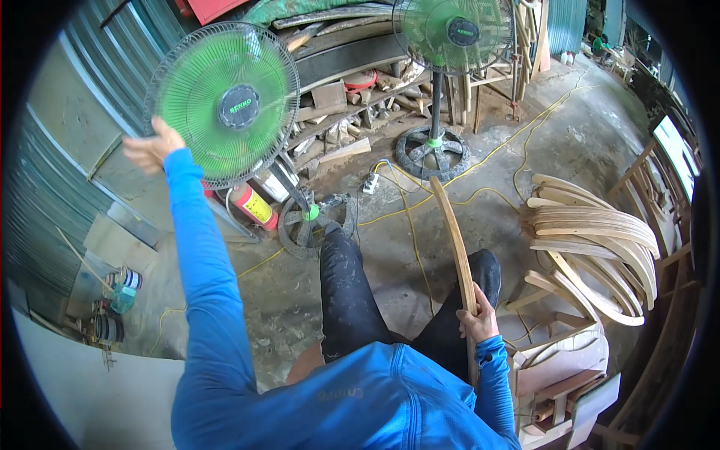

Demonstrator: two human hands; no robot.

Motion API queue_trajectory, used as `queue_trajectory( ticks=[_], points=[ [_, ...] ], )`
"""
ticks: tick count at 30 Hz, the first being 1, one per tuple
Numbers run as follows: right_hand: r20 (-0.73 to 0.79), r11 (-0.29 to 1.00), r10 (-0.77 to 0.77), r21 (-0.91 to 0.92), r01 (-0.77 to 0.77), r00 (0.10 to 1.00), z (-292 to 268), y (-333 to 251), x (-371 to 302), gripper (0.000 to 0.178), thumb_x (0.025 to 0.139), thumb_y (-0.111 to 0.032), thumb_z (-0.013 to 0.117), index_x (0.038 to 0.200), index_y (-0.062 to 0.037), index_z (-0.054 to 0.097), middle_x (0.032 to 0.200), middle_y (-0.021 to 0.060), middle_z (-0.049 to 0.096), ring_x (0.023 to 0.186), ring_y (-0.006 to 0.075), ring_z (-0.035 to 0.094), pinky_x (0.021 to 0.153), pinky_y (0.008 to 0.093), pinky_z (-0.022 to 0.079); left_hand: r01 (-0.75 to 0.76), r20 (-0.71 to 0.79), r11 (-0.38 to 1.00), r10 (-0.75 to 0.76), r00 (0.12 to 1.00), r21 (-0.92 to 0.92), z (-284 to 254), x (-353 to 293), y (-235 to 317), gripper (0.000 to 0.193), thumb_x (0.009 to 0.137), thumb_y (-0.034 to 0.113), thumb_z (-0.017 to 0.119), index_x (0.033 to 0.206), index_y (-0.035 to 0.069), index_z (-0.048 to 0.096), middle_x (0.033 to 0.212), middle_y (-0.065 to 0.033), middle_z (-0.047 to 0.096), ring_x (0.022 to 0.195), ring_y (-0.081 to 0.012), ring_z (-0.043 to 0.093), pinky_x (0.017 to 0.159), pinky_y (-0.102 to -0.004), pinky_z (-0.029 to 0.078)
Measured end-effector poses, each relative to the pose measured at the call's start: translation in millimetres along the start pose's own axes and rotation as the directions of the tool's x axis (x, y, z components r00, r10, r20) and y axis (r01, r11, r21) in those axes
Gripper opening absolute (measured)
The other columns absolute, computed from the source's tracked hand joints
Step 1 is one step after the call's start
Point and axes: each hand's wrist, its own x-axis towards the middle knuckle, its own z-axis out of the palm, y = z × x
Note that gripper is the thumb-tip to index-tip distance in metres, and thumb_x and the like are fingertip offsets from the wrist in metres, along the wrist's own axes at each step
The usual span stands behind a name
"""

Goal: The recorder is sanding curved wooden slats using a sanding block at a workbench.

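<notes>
My right hand grips a long curved wooden slat that stands nearly upright beside my right knee, its top end pointing toward the far floor. My left hand is stretched out to the left at the rim of a green pedestal fan, fingers apart at the wire guard; whether it touches the guard I cannot tell. I sit with both legs in dark trousers stretched forward.
A second green pedestal fan stands farther back on a round base. A pile of curved wooden slats lies at the right. A red cylinder, yellow cables, scrap timber and corrugated metal wall surround me.
</notes>
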Motion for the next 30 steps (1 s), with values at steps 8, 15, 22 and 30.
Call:
queue_trajectory(
  ticks=[8, 15, 22, 30],
  points=[
    [0.032, 0.998, 0.055, -0.014, -0.055, 0.998, -3.2, -3.4, 10.8, 0.089, 0.084, 0.004, 0.069, 0.162, -0.0104, 0.029, 0.08, 0.0051, 0.062, 0.055, 0.0139, 0.061, 0.045, 0.0293, 0.053, 0.497, 0.164, 0.863, -0.479, 0.862, -0.092, 72.3, -15.5, -130.8, 0.104, 0.09, 0.077, 0.052, 0.163, 0.008, 0.026, 0.166, -0.0268, 0.023, 0.153, -0.0475, 0.019, 0.124, -0.0527, 0.023],
    [-0.001, 0.995, 0.087, -0.055, -0.087, 0.996, 11.2, -10.3, 25.6, 0.089, 0.084, 0.006, 0.069, 0.162, -0.0144, 0.031, 0.076, 0.0053, 0.062, 0.053, 0.0145, 0.061, 0.044, 0.0301, 0.053, 0.442, 0.471, 0.831, -0.258, 0.844, -0.337, 138.1, 65.0, -258.9, 0.104, 0.094, 0.075, 0.051, 0.157, -0.006, 0.032, 0.163, -0.0266, 0.032, 0.148, -0.037, 0.038, 0.12, -0.0426, 0.034],
    [0.037, 0.991, 0.091, -0.099, -0.087, 0.995, 14.3, -15.4, 24.2, 0.089, 0.084, 0.005, 0.069, 0.162, -0.012, 0.031, 0.081, 0.0058, 0.063, 0.054, 0.0143, 0.061, 0.044, 0.0299, 0.054, 0.45, 0.356, 0.882, -0.379, 0.854, -0.14, 77.5, 12.5, -207.0, 0.11, 0.082, 0.084, 0.058, 0.16, 0.011, 0.035, 0.159, -0.0323, 0.033, 0.143, -0.0459, 0.039, 0.12, -0.0504, 0.032],
    [0.026, 0.996, 0.052, -0.071, -0.05, 0.998, 5.1, -11.6, 18.1, 0.087, 0.085, 0.004, 0.069, 0.162, -0.013, 0.032, 0.077, 0.0053, 0.062, 0.054, 0.014, 0.061, 0.045, 0.0298, 0.054, 0.444, 0.349, 0.889, -0.384, 0.855, -0.11, 62.5, 7.6, -198.9, 0.115, 0.076, 0.085, 0.064, 0.161, 0.015, 0.032, 0.156, -0.0322, 0.036, 0.143, -0.0493, 0.037, 0.119, -0.0556, 0.031]
  ],
)
